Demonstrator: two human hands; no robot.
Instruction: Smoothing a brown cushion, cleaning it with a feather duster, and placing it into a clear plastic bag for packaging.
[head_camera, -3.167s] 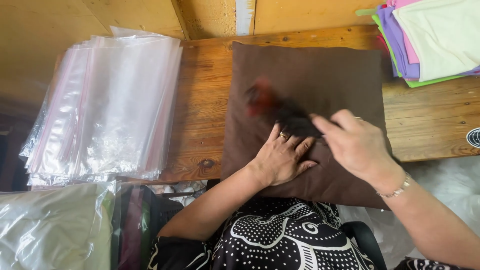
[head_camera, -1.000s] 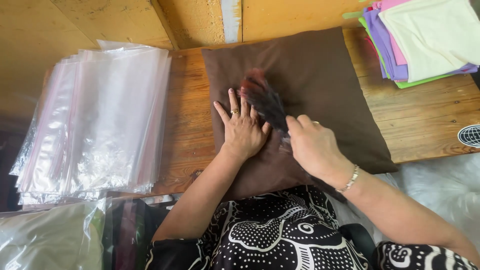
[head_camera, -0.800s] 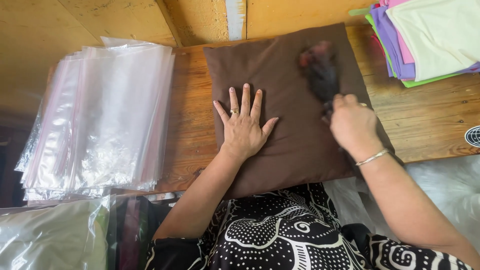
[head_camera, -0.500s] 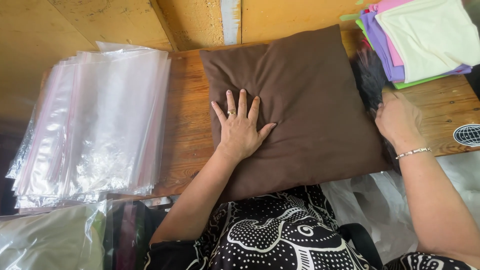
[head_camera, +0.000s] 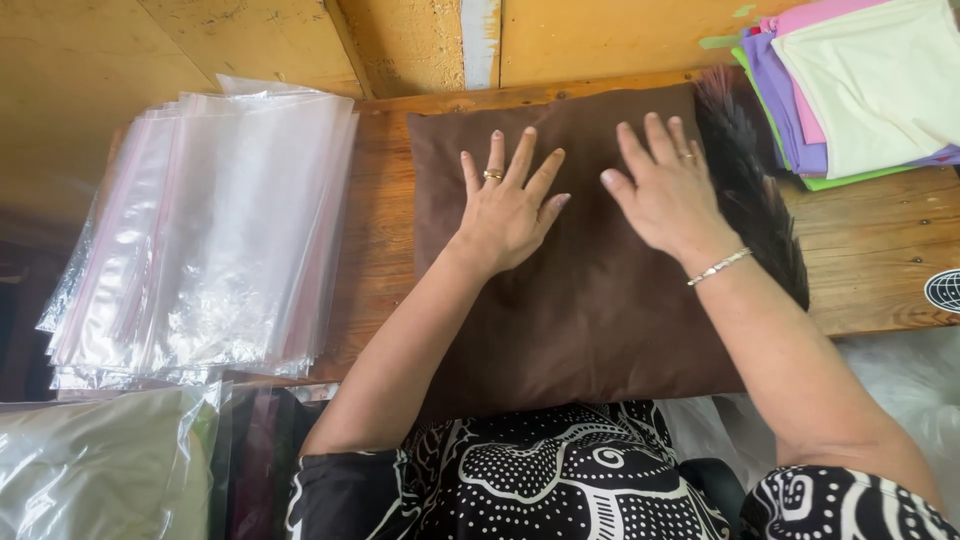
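A dark brown cushion (head_camera: 590, 310) lies flat on the wooden table (head_camera: 380, 230) in front of me. My left hand (head_camera: 508, 205) rests palm down on its upper middle, fingers spread, a ring on one finger. My right hand (head_camera: 668, 190) lies flat on the cushion's upper right, fingers apart, a bracelet at the wrist. A dark bristly brush (head_camera: 752, 190) lies along the cushion's right edge, just beside my right hand, which is not gripping it.
A thick stack of clear plastic bags (head_camera: 210, 230) covers the table's left part. Folded cloths in cream, pink, purple and green (head_camera: 860, 90) are piled at the back right. A bagged pale item (head_camera: 90, 470) sits at lower left.
My right hand swept the dark brush across the cushion from the middle to the right edge, let go of it there, and now lies flat on the cushion. The left hand stayed pressed down.
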